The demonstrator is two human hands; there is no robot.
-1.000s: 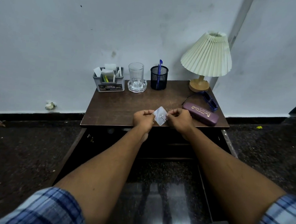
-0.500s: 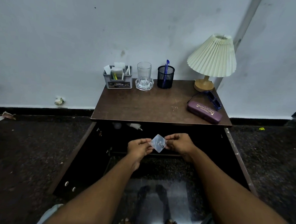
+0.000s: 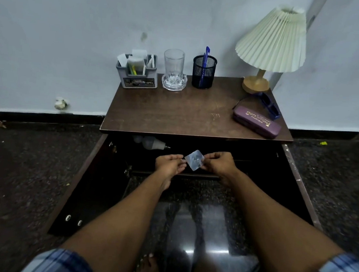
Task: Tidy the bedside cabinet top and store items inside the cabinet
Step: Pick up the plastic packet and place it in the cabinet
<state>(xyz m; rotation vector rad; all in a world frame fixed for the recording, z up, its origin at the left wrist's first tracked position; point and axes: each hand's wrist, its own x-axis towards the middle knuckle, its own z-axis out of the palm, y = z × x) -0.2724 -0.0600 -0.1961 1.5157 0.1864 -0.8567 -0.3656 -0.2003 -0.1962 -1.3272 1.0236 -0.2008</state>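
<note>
I am pinching a small clear packet (image 3: pixel 194 160) between both hands. My left hand (image 3: pixel 169 163) is gripping one corner and my right hand (image 3: pixel 220 165) the opposite one, fingertips closed on the plastic. The packet is hanging in front of the open cabinet (image 3: pixel 255 168), just below the edge of the cabinet top (image 3: pixel 176 114). I am judging this hold thin, so the slick plastic could slip and drop onto the dark floor. Reaching in carelessly could also knock the light bulbs (image 3: pixel 152 143) lying inside.
</note>
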